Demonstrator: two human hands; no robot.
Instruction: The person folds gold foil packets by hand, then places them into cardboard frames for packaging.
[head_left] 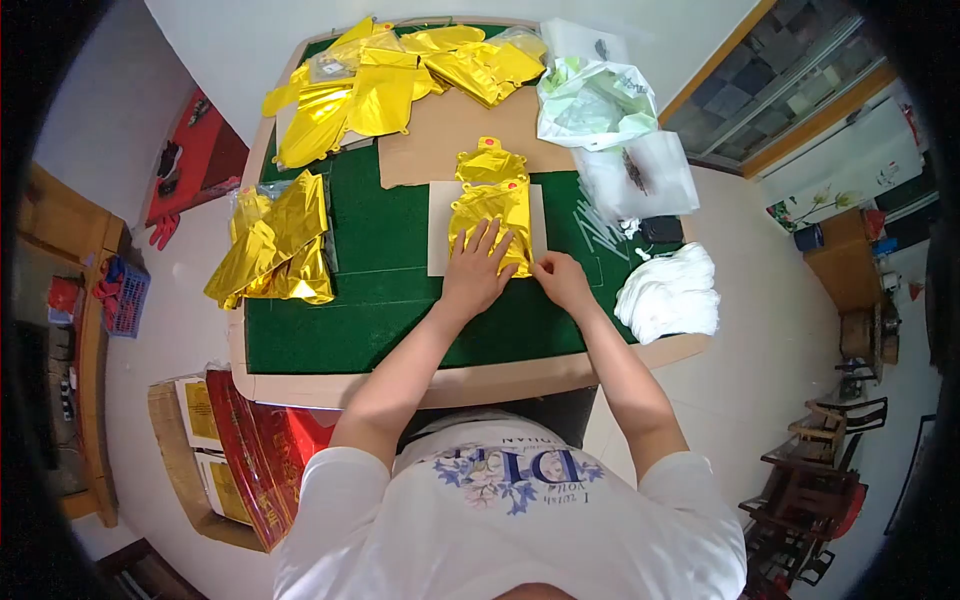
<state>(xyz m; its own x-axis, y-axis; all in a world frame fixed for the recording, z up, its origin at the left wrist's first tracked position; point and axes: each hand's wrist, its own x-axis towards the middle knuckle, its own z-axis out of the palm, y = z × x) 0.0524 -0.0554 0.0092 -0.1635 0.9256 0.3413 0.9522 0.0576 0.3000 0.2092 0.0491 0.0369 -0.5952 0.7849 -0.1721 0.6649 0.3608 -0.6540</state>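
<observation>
A folded gold foil balloon (490,205) lies on a small grey-beige card (439,222) in the middle of the green-topped table, its upper part reaching past the card's far edge. Small red marks show on the foil. My left hand (477,268) is spread flat over the lower half of the balloon, palm down. At the foil's lower right corner, my right hand (563,280) has thumb and fingers pinched together on the edge. The fingertips hide exactly how much they grip.
More gold foil balloons (380,85) are heaped at the back left, others (280,240) at the left. Plastic bags (597,105) stand at the back right. A white cloth bundle (672,292) and a black item (660,230) lie at the right edge. Brown cardboard (450,130) lies behind the card.
</observation>
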